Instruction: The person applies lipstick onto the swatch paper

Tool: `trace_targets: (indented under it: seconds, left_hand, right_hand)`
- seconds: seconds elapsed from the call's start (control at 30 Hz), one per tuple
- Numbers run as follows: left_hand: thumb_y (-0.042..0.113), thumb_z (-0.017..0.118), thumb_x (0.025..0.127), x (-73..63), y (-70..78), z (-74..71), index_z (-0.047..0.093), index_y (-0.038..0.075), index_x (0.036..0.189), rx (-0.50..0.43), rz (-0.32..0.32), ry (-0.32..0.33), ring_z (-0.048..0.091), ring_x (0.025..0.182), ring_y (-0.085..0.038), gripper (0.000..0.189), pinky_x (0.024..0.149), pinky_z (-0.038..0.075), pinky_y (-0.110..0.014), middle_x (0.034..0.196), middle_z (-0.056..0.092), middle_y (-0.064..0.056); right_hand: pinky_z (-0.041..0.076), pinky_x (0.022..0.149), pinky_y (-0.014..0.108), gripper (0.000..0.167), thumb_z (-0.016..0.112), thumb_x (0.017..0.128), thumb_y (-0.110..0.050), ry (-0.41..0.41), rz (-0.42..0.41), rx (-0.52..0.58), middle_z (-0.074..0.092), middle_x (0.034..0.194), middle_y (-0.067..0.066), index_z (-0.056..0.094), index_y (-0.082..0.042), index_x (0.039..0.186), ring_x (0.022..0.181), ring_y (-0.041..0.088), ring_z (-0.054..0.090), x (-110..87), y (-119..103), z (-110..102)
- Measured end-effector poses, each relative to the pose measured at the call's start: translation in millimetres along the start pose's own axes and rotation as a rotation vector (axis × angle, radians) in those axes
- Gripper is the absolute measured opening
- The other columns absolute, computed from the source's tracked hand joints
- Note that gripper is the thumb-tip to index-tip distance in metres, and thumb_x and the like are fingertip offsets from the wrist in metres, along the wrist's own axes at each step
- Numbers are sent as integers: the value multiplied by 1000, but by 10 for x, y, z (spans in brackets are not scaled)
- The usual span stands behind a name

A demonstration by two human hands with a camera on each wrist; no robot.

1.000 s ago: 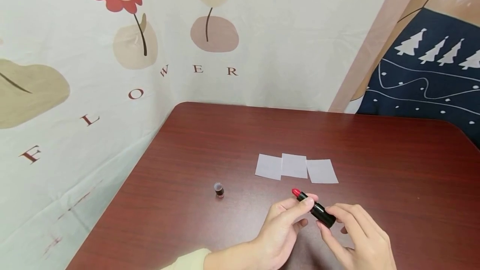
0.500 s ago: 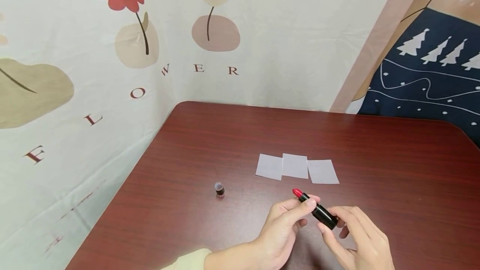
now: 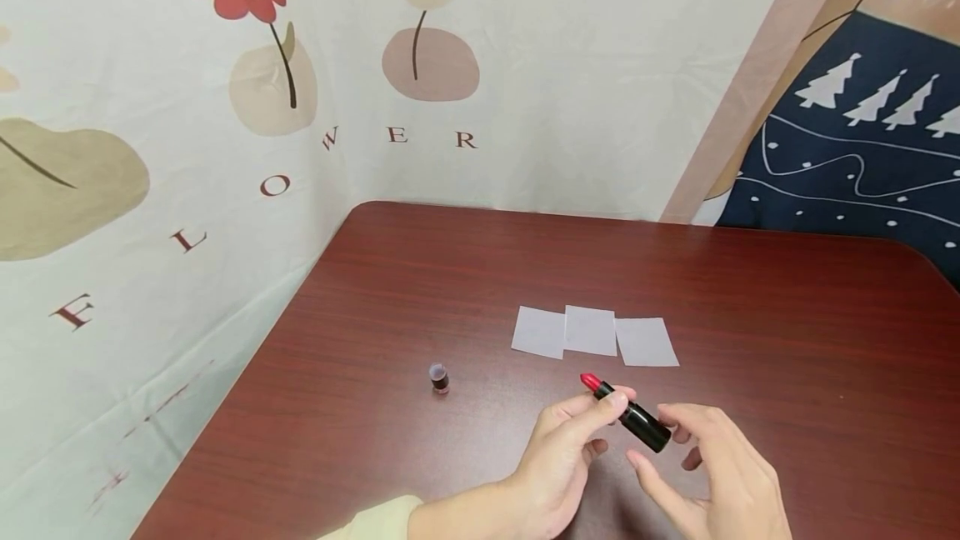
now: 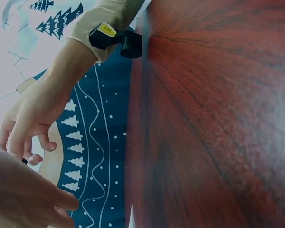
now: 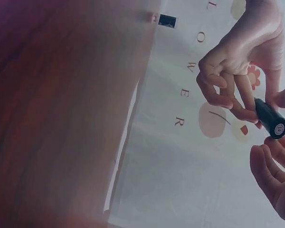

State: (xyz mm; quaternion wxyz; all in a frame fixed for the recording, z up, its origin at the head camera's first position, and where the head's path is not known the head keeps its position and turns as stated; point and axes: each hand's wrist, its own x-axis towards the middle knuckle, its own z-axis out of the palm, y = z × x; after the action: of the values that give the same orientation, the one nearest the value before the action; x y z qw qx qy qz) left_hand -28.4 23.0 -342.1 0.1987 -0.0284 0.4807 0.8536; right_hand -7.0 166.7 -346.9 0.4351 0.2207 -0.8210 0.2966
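In the head view my left hand [image 3: 558,457] pinches a lipstick [image 3: 643,426] between thumb and fingers, just below its exposed red tip. The black tube tilts, tip up and to the left, above the table. Around its base end hovers my right hand [image 3: 720,473], fingers bent and the thumb apart from the tube. A round label shows on the base of the lipstick [image 5: 275,124] in the right wrist view. To the left, the small lipstick cap [image 3: 439,379], clear at the top and dark lower down, stands upright on the table.
Three white paper squares [image 3: 590,331] lie side by side on the dark red wooden table [image 3: 450,273], beyond the hands. Behind the table hangs a light cloth [image 3: 570,90] printed with flowers and letters; a navy cloth [image 3: 847,157] with white trees hangs at the right.
My right thumb and fingers have loosened from the lipstick's base and spread apart. The left hand keeps its pinch, with the lipstick shifted slightly up and left. Papers and cap have not moved.
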Motion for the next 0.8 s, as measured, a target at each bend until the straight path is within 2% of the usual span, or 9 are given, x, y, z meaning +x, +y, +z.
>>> trace_targets:
  seconds: [0.1,0.3,0.47,0.6,0.73,0.8]
  left_hand:
    - [18,64,85,-4,-2,-1,68,-4,105,-7,-7,11,50,97,-14,30,73,30,-29,99,66,0]
    - [19,64,86,-7,-7,0,68,-4,103,10,-12,1,52,93,-13,28,73,31,-31,94,67,1]
    - [16,63,86,-3,18,-29,67,-3,105,26,-8,-46,54,95,-14,27,74,33,-30,104,67,-2]
    - [12,61,86,-3,31,-46,63,0,115,12,12,-95,56,94,-12,31,75,35,-28,101,67,-2]
    - [12,60,86,-27,73,-74,59,0,116,-22,-9,-109,56,92,-13,33,76,38,-29,97,64,-1]
    - [11,61,85,-38,149,-116,56,0,119,-6,-24,-89,56,91,-14,36,76,40,-29,101,62,-3]
  right_hand:
    - [35,46,11,49,52,89,-49,-25,-19,-28,55,72,-2,64,-1,88,59,1,42,29,-19,4]
    - [28,45,7,43,51,92,-42,-4,-60,10,50,64,-5,64,-3,81,58,1,38,93,-22,21]
    - [31,45,8,41,50,93,-39,-1,-97,27,50,65,-4,62,-1,81,57,1,39,144,-13,23]
    - [32,46,9,42,50,94,-36,11,-115,60,52,65,-1,61,2,81,57,3,40,190,-20,36]
    - [36,46,10,43,53,93,-36,27,-72,100,56,68,2,62,4,82,55,2,44,171,11,53]
    - [36,46,11,43,55,92,-38,26,-29,103,57,70,2,63,4,84,52,0,45,134,53,58]
